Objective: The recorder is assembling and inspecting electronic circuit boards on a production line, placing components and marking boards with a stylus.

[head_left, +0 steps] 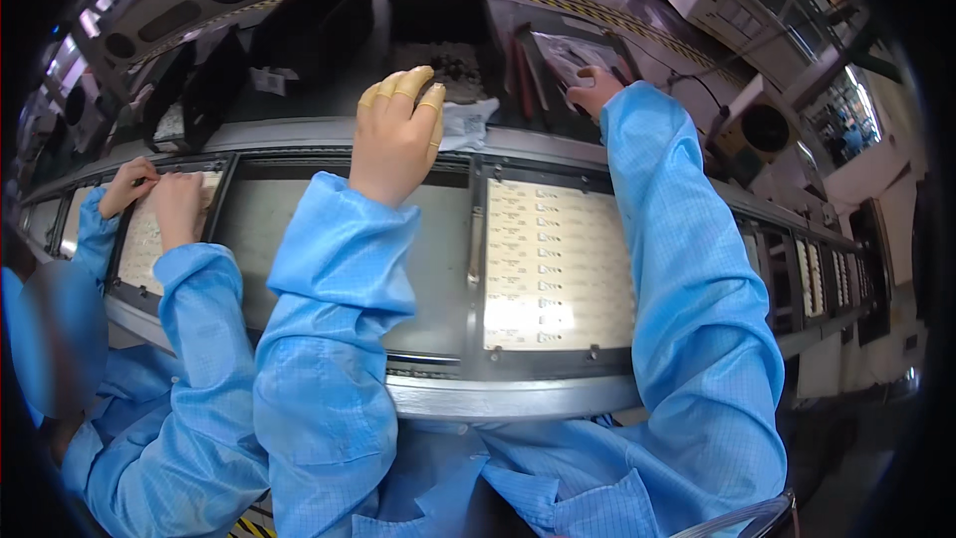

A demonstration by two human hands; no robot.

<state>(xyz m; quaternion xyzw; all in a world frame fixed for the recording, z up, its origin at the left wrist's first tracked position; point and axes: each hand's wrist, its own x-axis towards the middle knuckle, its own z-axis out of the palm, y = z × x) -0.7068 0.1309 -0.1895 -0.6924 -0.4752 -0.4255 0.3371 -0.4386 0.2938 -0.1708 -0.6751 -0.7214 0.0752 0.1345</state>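
Note:
My left hand (396, 130), with yellow finger cots on its fingers, is raised above the near edge of a black bin (438, 18). Its fingers are stretched forward and slightly apart; nothing shows in them. Beside that hand, a crumpled white plastic bag (466, 124) lies at the bin's near edge, and small pale and dark parts (453, 65) fill the bin's bottom. Farther right, my right hand (596, 90) is at a dark tray with a clear plastic bag (570, 52). The fingers there are curled, and what they grip is hidden. Between my forearms a white printed board panel (558, 269) sits in a dark frame.
A metal-railed conveyor (518, 399) runs across in front of me. At the left, a co-worker's hands (177, 204) work on another white panel (139, 249). More black bins (314, 25) stand behind the line. Speaker-like boxes (765, 128) are at both sides.

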